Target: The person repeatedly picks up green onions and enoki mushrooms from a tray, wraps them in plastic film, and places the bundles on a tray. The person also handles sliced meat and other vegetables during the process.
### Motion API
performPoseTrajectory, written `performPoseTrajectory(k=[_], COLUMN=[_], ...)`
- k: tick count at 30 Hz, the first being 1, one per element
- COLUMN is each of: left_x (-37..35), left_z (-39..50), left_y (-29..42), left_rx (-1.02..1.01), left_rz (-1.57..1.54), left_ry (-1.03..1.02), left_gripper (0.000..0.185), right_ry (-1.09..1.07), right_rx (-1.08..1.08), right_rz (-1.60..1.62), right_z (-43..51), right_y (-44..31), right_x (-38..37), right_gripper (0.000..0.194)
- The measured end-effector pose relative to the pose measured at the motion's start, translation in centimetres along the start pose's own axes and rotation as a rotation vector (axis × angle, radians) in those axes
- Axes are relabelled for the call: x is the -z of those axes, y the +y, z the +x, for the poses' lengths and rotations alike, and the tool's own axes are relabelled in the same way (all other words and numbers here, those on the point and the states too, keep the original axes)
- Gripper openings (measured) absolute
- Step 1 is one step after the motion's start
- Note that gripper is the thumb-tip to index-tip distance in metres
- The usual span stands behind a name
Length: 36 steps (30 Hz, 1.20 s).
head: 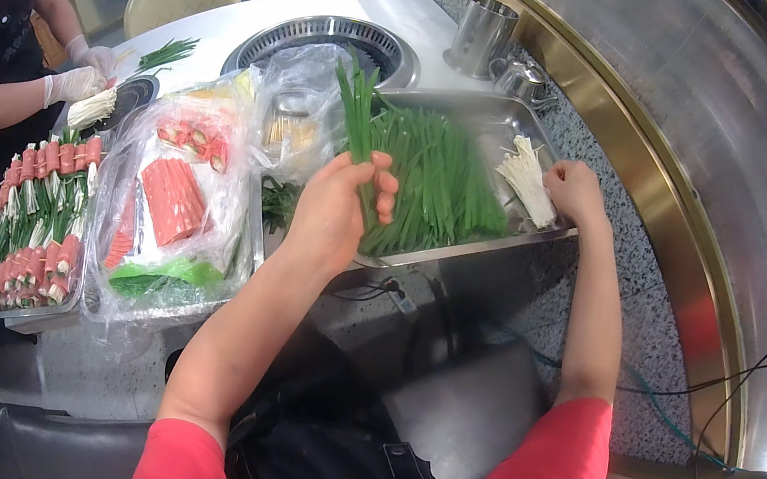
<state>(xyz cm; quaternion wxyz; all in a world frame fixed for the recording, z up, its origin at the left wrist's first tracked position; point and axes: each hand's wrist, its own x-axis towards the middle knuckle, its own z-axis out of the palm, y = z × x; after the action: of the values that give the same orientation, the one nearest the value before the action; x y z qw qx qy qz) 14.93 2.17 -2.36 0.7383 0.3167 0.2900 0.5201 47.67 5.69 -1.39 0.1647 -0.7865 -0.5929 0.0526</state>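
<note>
My left hand (pixel 336 212) grips a bunch of green garlic chives (pixel 359 102), held upright over the near left part of a steel tray (pixel 419 255). Under and beside that bunch lies a large pile of cut chives (pixel 431 179). At the tray's right end rests a bundle of white enoki mushrooms (pixel 529 180). My right hand (pixel 575 192) has its fingers pinched at the bundle's right side; the fingertips are partly hidden.
Left of me, a plastic-lined tray (pixel 151 311) holds a pink meat block (pixel 173 200). Beyond it is a tray of meat rolls (pixel 38 258). A co-worker's gloved hands (pixel 79 82) hold enoki. A round grill (pixel 325 39), steel cup (pixel 484 36) and teapot (pixel 523 80) stand behind.
</note>
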Motion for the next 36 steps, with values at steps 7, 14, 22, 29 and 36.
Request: performPoseTrajectory(k=[7,14,22,29,36], left_x=[0.4,-0.1,-0.4,-1.4,-2.8], left_z=[-0.2,-0.4,-0.5,0.7,1.7], left_y=[0.4,0.4,0.9,0.4,0.0], left_rx=[-0.011,0.006,-0.035,-0.078,-0.002], left_rz=[0.011,0.002,0.000,0.052,0.031], left_ry=[0.004,0.002,-0.013,-0.035,-0.028], left_gripper=[0.016,0.016,0.017,0.020,0.030], right_ry=[0.052,-0.099,0.110,0.402,0.348], right_rx=[-0.040,-0.022,0.009,0.197,0.433], right_rz=[-0.195,-0.346,-0.142,0.618,1.077], right_z=[0.5,2.0,2.7,1.7,-6.1], right_y=[-1.4,-2.7,-0.9,-4.2,-14.8], right_x=[-0.1,-1.2,-2.4,-0.2,-3.4], right_gripper=[0.025,0.031,0.031,0.032,0.031])
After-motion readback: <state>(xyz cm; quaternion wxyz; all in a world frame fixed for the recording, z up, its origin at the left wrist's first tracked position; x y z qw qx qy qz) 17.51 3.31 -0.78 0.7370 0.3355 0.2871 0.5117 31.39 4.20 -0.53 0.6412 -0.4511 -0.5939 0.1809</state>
